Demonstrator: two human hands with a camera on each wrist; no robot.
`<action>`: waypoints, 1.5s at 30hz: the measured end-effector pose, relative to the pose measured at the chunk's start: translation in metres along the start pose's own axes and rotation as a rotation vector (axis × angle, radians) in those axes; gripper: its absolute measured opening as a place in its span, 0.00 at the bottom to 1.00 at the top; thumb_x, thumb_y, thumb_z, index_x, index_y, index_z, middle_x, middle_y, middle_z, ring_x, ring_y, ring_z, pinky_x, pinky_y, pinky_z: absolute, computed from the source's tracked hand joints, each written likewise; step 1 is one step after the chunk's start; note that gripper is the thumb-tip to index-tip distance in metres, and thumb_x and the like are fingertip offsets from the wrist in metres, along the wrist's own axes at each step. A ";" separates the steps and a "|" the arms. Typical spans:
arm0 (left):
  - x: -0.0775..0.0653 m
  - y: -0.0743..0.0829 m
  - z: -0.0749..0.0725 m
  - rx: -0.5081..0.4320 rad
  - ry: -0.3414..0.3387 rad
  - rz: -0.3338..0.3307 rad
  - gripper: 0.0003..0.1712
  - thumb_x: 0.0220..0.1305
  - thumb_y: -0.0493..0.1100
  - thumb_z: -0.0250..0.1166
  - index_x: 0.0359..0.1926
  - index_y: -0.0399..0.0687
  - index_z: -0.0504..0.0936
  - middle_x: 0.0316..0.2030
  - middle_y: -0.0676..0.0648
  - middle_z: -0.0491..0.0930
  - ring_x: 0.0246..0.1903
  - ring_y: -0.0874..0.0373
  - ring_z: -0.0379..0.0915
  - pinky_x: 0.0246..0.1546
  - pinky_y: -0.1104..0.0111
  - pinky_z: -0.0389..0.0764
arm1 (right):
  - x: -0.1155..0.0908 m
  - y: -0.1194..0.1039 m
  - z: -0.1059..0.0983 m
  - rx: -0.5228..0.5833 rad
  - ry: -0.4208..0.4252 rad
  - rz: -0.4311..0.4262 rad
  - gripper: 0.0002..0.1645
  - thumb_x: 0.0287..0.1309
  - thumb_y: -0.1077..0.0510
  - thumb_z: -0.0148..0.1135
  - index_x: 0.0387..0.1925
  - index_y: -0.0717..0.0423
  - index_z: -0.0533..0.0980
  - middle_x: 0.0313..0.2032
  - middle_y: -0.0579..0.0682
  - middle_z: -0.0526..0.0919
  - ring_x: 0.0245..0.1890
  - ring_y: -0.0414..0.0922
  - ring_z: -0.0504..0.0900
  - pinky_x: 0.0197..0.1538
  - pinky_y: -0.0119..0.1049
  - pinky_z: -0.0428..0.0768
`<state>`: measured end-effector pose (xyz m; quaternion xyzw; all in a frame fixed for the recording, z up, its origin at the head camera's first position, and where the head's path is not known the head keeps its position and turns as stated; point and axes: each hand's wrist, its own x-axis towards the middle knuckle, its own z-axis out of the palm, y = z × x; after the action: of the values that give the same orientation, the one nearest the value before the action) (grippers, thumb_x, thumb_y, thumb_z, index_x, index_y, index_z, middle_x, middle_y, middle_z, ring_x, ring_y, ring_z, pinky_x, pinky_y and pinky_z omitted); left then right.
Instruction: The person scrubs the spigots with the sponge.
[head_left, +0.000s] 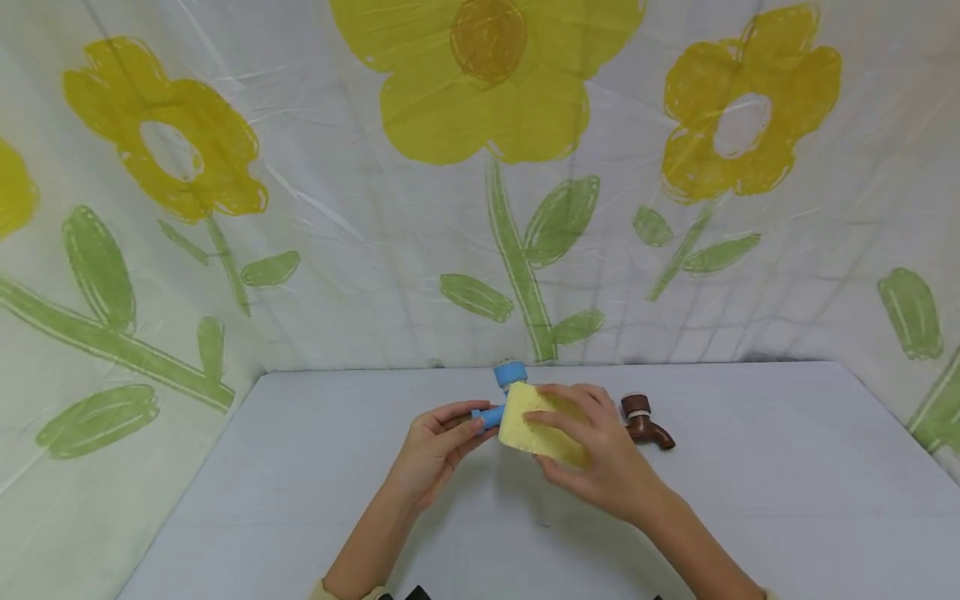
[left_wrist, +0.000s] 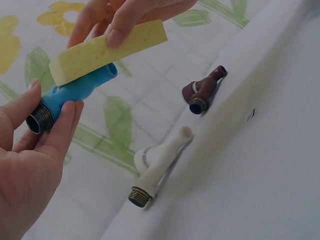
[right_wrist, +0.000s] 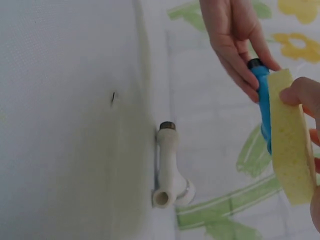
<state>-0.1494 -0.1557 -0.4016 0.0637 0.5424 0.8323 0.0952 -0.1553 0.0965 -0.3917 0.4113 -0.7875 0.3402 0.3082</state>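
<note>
My left hand (head_left: 435, 446) grips a blue tap (left_wrist: 82, 90) by its threaded inlet end, holding it up above the table. The tap's round blue knob (head_left: 511, 372) points up and away in the head view. A yellow sponge (head_left: 536, 425) is held in my right hand (head_left: 603, 450), between the thumb and the spread fingers. The broad face of the sponge lies along the blue tap's body and hides part of it in the head view. In the left wrist view, the sponge (left_wrist: 107, 52) lies right along the upper side of the tap.
A brown tap (head_left: 645, 423) rests on the table (head_left: 300, 500) to the right, behind my right hand. Also on the table is a white tap (left_wrist: 162, 160), hidden in the head view. A white sheet painted with flowers (head_left: 360, 275) hangs along the table's back edge.
</note>
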 end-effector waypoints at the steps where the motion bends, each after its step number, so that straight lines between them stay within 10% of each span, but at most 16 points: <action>1: 0.000 0.000 0.000 0.004 -0.004 -0.001 0.18 0.72 0.23 0.59 0.61 0.20 0.78 0.49 0.47 0.88 0.50 0.57 0.87 0.58 0.64 0.85 | 0.000 0.000 -0.001 -0.004 0.007 0.002 0.36 0.38 0.66 0.82 0.54 0.46 0.85 0.62 0.53 0.81 0.56 0.53 0.74 0.53 0.48 0.78; 12: -0.001 0.003 -0.002 0.104 -0.131 -0.001 0.24 0.72 0.24 0.61 0.64 0.11 0.70 0.45 0.49 0.89 0.46 0.59 0.89 0.56 0.65 0.86 | -0.001 0.004 -0.008 -0.007 0.120 0.168 0.31 0.40 0.66 0.81 0.52 0.51 0.87 0.61 0.57 0.82 0.58 0.59 0.74 0.51 0.50 0.77; 23: -0.003 0.002 0.001 0.193 -0.207 -0.045 0.25 0.70 0.29 0.67 0.63 0.16 0.74 0.47 0.48 0.90 0.48 0.58 0.88 0.57 0.64 0.86 | 0.003 0.002 -0.009 -0.001 0.039 0.039 0.34 0.41 0.66 0.81 0.54 0.48 0.85 0.63 0.55 0.80 0.59 0.56 0.74 0.53 0.43 0.80; 45: -0.003 0.006 0.003 0.263 -0.076 -0.020 0.23 0.65 0.27 0.71 0.58 0.18 0.77 0.48 0.47 0.86 0.42 0.60 0.89 0.52 0.66 0.87 | 0.000 -0.001 -0.006 -0.001 -0.026 0.136 0.31 0.43 0.65 0.83 0.52 0.46 0.86 0.62 0.53 0.80 0.60 0.53 0.73 0.52 0.52 0.81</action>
<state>-0.1463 -0.1564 -0.3950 0.1018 0.6433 0.7501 0.1147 -0.1530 0.1007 -0.3875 0.3614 -0.8176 0.3546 0.2742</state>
